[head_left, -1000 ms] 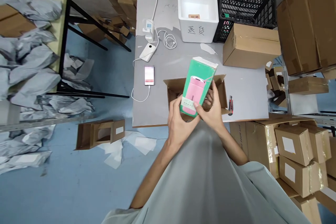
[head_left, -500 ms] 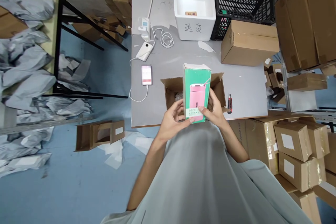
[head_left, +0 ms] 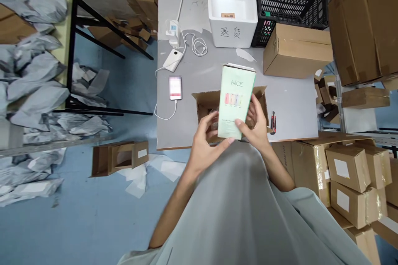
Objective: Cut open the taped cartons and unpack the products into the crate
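Both my hands hold a pale green product box [head_left: 236, 99] marked "NICE", with a row of small coloured pictures on its facing side. My left hand [head_left: 209, 137] grips its lower left edge, thumb at the bottom corner. My right hand [head_left: 255, 124] is closed on the right side, its thumb pressed on the front face. Behind and below the box stands an open cardboard carton [head_left: 205, 103] on the grey table [head_left: 199, 128]; clear wrap shows faintly inside it. A red and black utility knife [head_left: 273, 122] lies right of the carton.
A phone [head_left: 175, 88] on a cable, a white power bank [head_left: 172, 60] and a power strip [head_left: 174, 35] lie at the table's left. At the back stand a white foam bin [head_left: 233, 33], a black crate [head_left: 292, 0] and a closed cardboard box [head_left: 298, 51]. Stacked cartons [head_left: 351, 174] flank the right.
The product box has been turned in my hands: its green side with the pink cup picture has given way to a pale side with text. It is also slightly higher and tilted right.
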Demonstrator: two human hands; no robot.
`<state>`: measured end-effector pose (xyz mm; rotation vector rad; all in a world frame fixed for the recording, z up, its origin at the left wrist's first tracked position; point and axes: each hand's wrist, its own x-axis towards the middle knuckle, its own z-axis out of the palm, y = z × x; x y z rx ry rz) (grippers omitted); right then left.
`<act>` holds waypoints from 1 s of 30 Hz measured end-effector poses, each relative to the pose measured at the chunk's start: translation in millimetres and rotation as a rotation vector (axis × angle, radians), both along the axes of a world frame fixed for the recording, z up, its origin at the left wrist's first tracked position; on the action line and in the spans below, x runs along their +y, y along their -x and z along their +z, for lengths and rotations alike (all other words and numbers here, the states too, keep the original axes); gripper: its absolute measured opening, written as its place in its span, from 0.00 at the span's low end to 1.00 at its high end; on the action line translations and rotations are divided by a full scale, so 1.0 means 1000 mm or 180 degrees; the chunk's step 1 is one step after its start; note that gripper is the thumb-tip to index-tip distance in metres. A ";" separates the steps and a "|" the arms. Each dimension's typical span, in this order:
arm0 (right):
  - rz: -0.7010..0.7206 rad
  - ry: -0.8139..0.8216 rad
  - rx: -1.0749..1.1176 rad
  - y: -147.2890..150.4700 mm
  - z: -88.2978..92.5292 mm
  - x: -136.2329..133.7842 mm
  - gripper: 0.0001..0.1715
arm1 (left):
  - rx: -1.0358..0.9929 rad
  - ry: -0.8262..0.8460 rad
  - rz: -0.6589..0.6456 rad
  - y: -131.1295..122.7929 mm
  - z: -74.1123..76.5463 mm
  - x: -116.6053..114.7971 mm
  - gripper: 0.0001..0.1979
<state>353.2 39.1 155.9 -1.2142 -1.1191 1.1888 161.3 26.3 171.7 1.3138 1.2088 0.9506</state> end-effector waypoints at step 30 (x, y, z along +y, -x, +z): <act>0.0501 0.0002 0.0477 -0.010 -0.006 -0.002 0.65 | -0.0996 0.0812 -0.0438 0.020 -0.020 0.002 0.43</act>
